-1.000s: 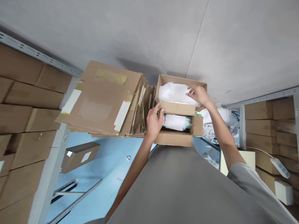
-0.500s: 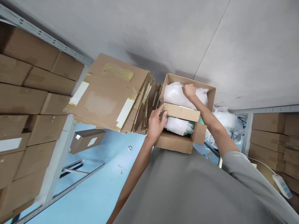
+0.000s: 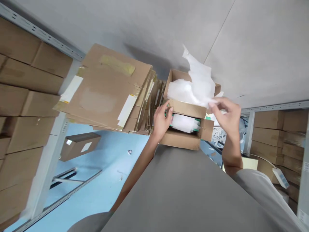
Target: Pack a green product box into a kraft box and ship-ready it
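Observation:
My right hand (image 3: 227, 114) pinches the corner of a white foam sheet (image 3: 200, 75), which rises in a curve out of the rear cardboard box (image 3: 180, 75). More white sheets (image 3: 178, 91) lie inside that box. My left hand (image 3: 162, 120) grips the left end of the nearer open cardboard box (image 3: 180, 141), thumb over the edge and fingers along the side. Within this nearer box, a white wrapping (image 3: 184, 123) lies over something with green parts. Its right flap (image 3: 207, 129) sticks outward. What lies under the wrapping is hidden.
Flattened cardboard sheets (image 3: 108, 90) are stacked to the left. Cartons fill the shelves at left (image 3: 31, 103) and right (image 3: 267, 138). A closed carton (image 3: 80, 145) stands on the blue floor (image 3: 106, 167). White scraps (image 3: 219, 135) and a power strip (image 3: 280, 178) are on the right.
My right hand has come out of the rear box and moved right and toward me, drawing a white foam sheet up with it. My left hand stays on the nearer box.

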`<state>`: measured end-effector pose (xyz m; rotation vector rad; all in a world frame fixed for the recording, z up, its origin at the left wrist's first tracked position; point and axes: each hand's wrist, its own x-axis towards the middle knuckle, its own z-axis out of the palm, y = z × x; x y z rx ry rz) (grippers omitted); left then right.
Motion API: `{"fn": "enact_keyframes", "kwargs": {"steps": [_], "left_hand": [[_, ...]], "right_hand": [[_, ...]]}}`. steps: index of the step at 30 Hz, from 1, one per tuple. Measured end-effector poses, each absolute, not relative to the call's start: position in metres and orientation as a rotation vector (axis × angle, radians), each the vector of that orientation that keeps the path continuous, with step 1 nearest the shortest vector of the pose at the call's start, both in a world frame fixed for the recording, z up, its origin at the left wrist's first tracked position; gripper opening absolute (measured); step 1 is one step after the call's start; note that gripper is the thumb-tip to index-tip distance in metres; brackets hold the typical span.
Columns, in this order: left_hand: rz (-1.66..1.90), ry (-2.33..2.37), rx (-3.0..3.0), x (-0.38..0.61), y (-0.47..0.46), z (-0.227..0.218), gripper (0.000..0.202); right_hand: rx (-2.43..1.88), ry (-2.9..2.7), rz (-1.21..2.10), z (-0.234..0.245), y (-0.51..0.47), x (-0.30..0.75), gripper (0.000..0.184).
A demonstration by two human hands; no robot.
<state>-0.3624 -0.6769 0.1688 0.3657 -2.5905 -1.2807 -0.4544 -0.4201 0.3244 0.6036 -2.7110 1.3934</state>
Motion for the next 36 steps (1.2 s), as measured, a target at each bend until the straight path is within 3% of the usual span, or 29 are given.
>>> {"fn": "enact_keyframes", "kwargs": {"steps": [8,15,22,29,36], "left_hand": [[-1.358,-2.564,0.078,-0.346,-0.682,0.204,0.073],[-1.563,-2.709,-0.561,-0.324,-0.686,0.251,0.045],[-1.374,-2.762,-0.76,-0.34,-0.701,0.228,0.019],[-0.858,-2.923,-0.444,-0.342,-0.697,0.208,0.031],[-1.009,-2.652,-0.47,-0.342,-0.706,0.208,0.026]], "right_hand": [[0.944,-2.989,1.38,0.301,-0.417,-0.377,0.026],[0.967,-3.025,1.312,0.298,-0.418,-0.356,0.018],[0.841,-3.021,1.066,0.281,-0.41,-0.351,0.021],[0.66,-2.877,0.731,0.244,-0.409,-0.353,0.033],[0.6,-2.751,0.88,0.25,-0.404,-0.349,0.027]]}}
